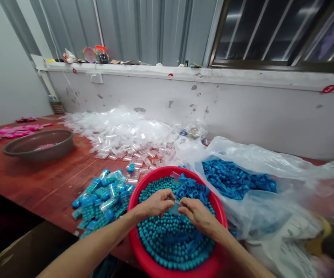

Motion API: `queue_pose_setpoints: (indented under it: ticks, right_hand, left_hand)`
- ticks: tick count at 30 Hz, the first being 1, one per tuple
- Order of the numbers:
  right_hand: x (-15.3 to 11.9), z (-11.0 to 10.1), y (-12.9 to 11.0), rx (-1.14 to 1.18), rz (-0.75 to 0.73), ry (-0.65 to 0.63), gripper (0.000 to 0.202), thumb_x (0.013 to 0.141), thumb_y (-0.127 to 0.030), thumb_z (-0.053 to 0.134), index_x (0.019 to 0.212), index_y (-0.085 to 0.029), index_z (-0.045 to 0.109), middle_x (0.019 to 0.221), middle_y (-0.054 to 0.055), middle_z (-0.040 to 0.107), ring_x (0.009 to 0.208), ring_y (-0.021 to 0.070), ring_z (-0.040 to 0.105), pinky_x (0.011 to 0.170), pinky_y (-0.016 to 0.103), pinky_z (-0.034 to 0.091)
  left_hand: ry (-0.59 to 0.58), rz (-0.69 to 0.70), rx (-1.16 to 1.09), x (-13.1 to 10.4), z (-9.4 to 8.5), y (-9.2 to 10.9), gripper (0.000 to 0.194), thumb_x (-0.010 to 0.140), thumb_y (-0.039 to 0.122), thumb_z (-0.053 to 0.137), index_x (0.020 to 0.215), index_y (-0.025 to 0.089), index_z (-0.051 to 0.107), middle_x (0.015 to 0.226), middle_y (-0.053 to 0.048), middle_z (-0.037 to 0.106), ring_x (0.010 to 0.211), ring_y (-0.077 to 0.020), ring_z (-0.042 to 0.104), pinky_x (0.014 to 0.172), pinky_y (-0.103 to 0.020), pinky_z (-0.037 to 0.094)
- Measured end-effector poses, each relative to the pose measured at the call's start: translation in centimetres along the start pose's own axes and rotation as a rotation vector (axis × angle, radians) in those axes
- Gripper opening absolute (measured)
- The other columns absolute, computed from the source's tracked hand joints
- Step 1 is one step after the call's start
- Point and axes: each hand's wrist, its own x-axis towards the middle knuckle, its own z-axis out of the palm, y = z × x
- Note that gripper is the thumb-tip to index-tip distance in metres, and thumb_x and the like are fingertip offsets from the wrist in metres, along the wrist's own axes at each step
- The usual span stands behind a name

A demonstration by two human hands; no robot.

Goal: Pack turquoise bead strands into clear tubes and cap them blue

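Note:
My left hand [159, 202] and my right hand [197, 215] meet over a red basin [224, 222]. Between them, pinched in the fingertips of both, is a small clear plastic sleeve [175, 209]. What is inside it, if anything, is too blurred to tell. Below lie many round teal beads [155, 249], filling the basin. Blue plastic pieces [190, 188] are heaped on the beads at the back, and a few more rest near the front. To the left of the basin is a pile of clear packs with teal beads and blue parts [103, 197].
Behind the basin spreads a large heap of empty-looking clear sleeves [126, 133]. An open plastic bag of blue pieces [236, 177] lies at the right. A brown-grey bowl [39, 144] and pink items [7, 133] are on the red table [51, 177] at left. A cardboard box [19, 247] stands below the edge.

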Motion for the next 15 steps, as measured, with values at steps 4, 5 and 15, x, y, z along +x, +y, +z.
queue_pose_setpoints:
  ticks: [4,5,15]
  right_hand:
    - [-0.3,0.4,0.4,0.348,0.194,-0.062,0.024,0.081,-0.036,0.044,0.065,-0.019,0.043,0.048,-0.007,0.039,0.041,0.0076,0.039,0.042,0.019,0.03]
    - [-0.3,0.6,0.5,0.474,0.243,-0.084,0.027,0.08,-0.042,0.044,0.067,-0.019,0.042,0.046,-0.008,0.038,0.038,0.0069,0.037,0.038,0.019,0.03]
    - [-0.6,2.8,-1.8,1.26,0.24,-0.173,0.038,0.072,-0.054,0.054,0.084,-0.02,0.042,0.051,-0.01,0.035,0.036,0.0019,0.024,0.034,0.015,0.038]
  left_hand:
    - [0.014,-0.05,-0.225,0.1,-0.3,0.6,0.016,0.073,0.024,0.044,0.087,0.016,0.047,0.052,0.009,0.041,0.036,-0.0057,0.035,0.038,-0.018,0.027]
    - [0.039,-0.035,-0.282,0.0,-0.2,0.8,0.021,0.074,0.026,0.046,0.092,0.016,0.047,0.057,0.007,0.045,0.041,-0.0066,0.04,0.04,-0.018,0.03]
    - [0.121,-0.109,-0.9,0.4,3.7,1.8,0.041,0.068,0.054,0.052,0.071,0.013,0.052,0.055,0.0,0.054,0.048,-0.0104,0.049,0.05,-0.022,0.036]
